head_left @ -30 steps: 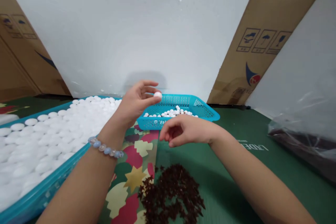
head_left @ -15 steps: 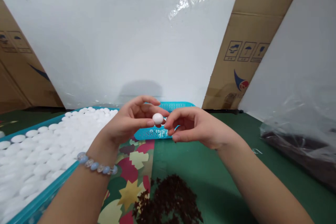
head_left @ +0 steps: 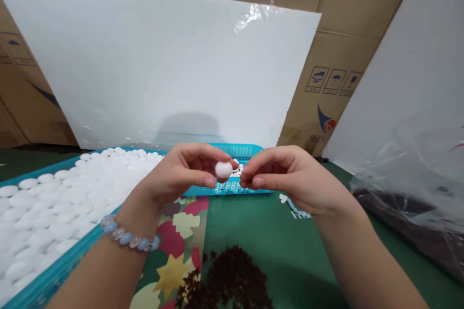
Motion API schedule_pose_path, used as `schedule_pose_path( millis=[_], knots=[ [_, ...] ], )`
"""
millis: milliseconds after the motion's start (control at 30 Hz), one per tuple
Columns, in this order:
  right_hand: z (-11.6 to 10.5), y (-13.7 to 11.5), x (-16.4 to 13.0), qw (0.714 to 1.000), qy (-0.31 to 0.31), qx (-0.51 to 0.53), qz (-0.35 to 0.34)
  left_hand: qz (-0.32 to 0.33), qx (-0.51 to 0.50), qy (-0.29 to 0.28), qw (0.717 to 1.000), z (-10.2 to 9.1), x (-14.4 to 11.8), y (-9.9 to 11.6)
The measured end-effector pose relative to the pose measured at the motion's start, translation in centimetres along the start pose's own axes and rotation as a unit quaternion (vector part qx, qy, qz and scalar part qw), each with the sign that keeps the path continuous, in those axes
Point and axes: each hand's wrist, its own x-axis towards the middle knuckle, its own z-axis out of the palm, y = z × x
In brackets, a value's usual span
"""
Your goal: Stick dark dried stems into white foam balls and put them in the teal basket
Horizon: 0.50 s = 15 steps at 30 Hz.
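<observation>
My left hand (head_left: 188, 166), with a beaded bracelet (head_left: 129, 237) at the wrist, grips a small white egg-shaped ball (head_left: 224, 170) between thumb and fingers. Just to the right, my right hand (head_left: 277, 174) is pinched, its fingertips close to the ball; what they hold, if anything, is too small to make out. Behind both hands stands a blue perforated basket (head_left: 237, 150), where white pieces show between the fingers. Nearer to me lies a heap of dark brown flakes (head_left: 237, 277).
On the left, a large blue tray (head_left: 78, 248) is full of white egg-shaped balls. A clear plastic bag (head_left: 402, 188) with dark brown material sits at the right. A string of beads (head_left: 297, 210) lies on the green surface (head_left: 290, 256). Behind rises a white board (head_left: 174, 63).
The ball now shows more fully, turned in my left fingers. My right hand has shifted slightly right, its thumb and fingers drawn closer together. The view has tilted a little.
</observation>
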Motion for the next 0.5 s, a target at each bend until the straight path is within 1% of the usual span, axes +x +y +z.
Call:
schedule_pose_path(
  millis=[100,300,500],
  knots=[
    [0.34,-0.06,-0.12,1.0,0.002,0.003,-0.004,0.001,-0.003,0.001,1.0,0.26,0.09,0.01],
    [0.87,-0.22,-0.17,0.999,-0.016,0.03,-0.038,-0.003,-0.02,0.011,1.0,0.73,0.19,-0.03],
    [1.06,-0.28,-0.04,0.995,0.041,0.066,-0.058,-0.001,-0.042,0.017,0.999,0.78,0.14,-0.11]
  ],
)
